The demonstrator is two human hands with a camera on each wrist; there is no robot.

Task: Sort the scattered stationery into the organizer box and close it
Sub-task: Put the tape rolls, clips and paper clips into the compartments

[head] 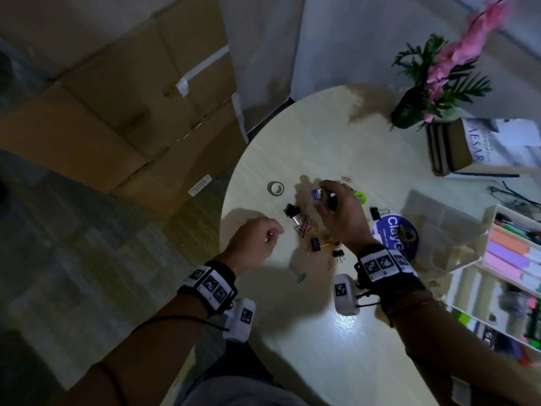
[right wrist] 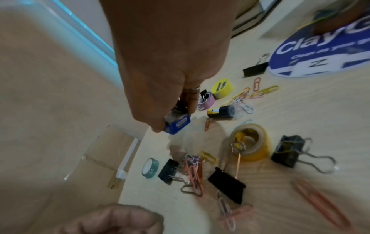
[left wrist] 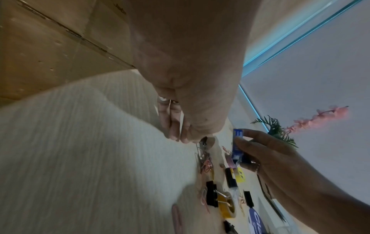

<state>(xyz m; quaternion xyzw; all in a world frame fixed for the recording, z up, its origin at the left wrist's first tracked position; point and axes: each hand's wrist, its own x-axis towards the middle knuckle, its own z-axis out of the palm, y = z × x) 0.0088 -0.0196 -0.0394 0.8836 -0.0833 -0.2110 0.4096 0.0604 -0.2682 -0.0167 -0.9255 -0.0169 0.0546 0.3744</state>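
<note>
Between fingers (right wrist: 158, 126): small, seemingly staple-sized blue box (right wrist: 178, 125).

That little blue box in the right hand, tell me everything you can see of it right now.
The small blue box is a short rectangular carton, cardboard by its look, blue with white print too blurred to read. One end looks open, with something grey showing inside. The right hand pinches it between thumb and fingertips, holding it tilted above the table, clear of the scattered clips and tape rolls. Something dark sits in the same grip behind it. Nothing else touches it.
</note>
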